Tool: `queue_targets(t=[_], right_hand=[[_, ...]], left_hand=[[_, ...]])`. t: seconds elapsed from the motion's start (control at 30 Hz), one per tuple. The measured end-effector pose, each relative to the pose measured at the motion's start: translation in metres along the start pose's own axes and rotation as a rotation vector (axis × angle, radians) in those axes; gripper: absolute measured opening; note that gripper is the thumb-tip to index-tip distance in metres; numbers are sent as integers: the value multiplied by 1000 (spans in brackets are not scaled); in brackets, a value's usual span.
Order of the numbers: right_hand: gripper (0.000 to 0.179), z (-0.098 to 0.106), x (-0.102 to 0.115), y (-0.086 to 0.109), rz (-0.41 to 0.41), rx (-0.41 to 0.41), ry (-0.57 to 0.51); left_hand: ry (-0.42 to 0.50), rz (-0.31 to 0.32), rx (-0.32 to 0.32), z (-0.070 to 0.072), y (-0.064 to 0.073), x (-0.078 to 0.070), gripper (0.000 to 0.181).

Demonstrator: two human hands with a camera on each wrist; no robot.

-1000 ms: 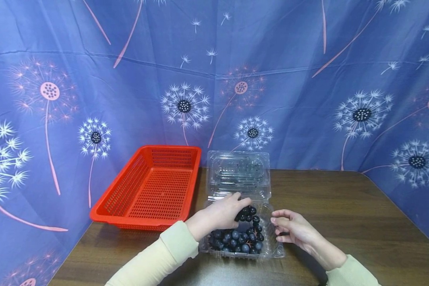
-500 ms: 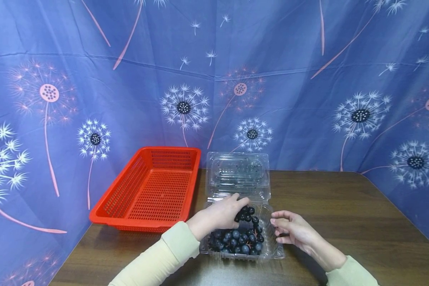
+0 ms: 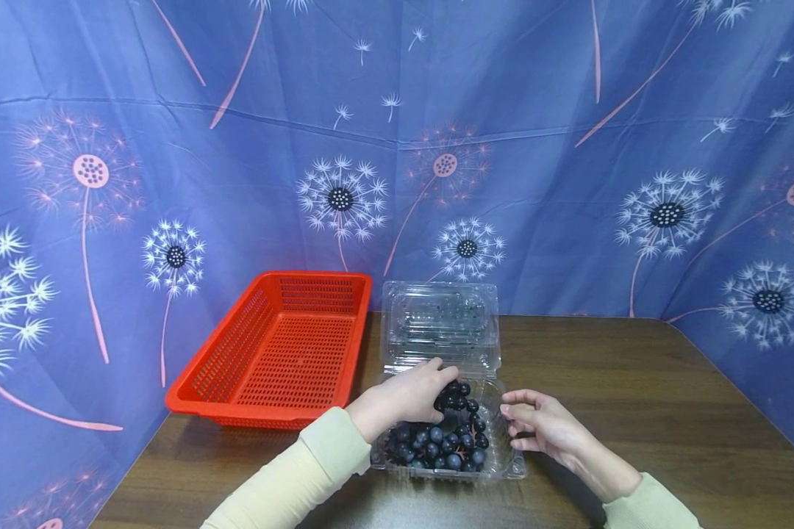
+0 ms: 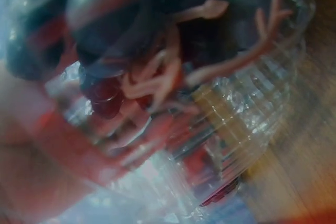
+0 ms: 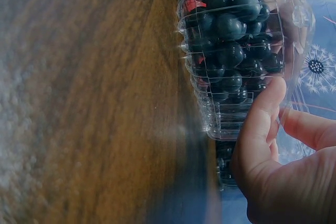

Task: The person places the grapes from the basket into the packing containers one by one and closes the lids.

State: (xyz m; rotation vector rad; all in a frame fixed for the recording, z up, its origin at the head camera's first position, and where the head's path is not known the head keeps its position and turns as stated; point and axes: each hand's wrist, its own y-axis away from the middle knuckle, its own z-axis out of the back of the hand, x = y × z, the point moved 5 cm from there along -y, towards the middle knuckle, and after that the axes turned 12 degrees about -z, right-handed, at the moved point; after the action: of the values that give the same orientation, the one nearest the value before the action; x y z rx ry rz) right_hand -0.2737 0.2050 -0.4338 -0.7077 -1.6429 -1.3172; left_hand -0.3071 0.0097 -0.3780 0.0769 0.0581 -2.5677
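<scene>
A clear plastic clamshell box (image 3: pixel 503 459) sits on the table with its lid (image 3: pixel 441 316) raised at the back. Dark grapes (image 3: pixel 437 441) on reddish stems fill its front part. My left hand (image 3: pixel 406 393) reaches into the box from the left and grips a bunch of grapes (image 3: pixel 465 402) near the back. Part of that hand's fingers is hidden behind the fruit, and the left wrist view is blurred. At the box's right wall, my right hand (image 3: pixel 545 426) holds the rim between thumb (image 5: pixel 262 103) and forefinger, as the right wrist view shows.
A red perforated plastic basket (image 3: pixel 353 353) stands left of the box, with nothing visible inside. The brown wooden table (image 3: pixel 635 382) runs to the right. Behind it hangs a blue cloth (image 3: pixel 542 220) with a dandelion print.
</scene>
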Motion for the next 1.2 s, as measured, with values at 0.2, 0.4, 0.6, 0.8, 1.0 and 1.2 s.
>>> queue_targets(t=[0.2, 0.4, 0.6, 0.8, 1.0, 1.2], right_hand=[[41, 0, 1, 1, 7, 5, -2], [42, 0, 1, 0, -5, 10, -5], [41, 1, 2, -1, -2, 19, -8], [42, 0, 2, 0, 3, 16, -6], [43, 0, 2, -1, 1, 14, -2], [44, 0, 2, -1, -3, 17, -5]], left_hand=[[10, 5, -2, 2, 1, -1, 63], [2, 3, 7, 5, 4, -4, 66], [-22, -22, -16, 11, 8, -6, 60], [-48, -47, -36, 20, 15, -12, 57], [-85, -80, -74, 28, 25, -19, 56], [-89, -96, -114, 35, 39, -23, 54]])
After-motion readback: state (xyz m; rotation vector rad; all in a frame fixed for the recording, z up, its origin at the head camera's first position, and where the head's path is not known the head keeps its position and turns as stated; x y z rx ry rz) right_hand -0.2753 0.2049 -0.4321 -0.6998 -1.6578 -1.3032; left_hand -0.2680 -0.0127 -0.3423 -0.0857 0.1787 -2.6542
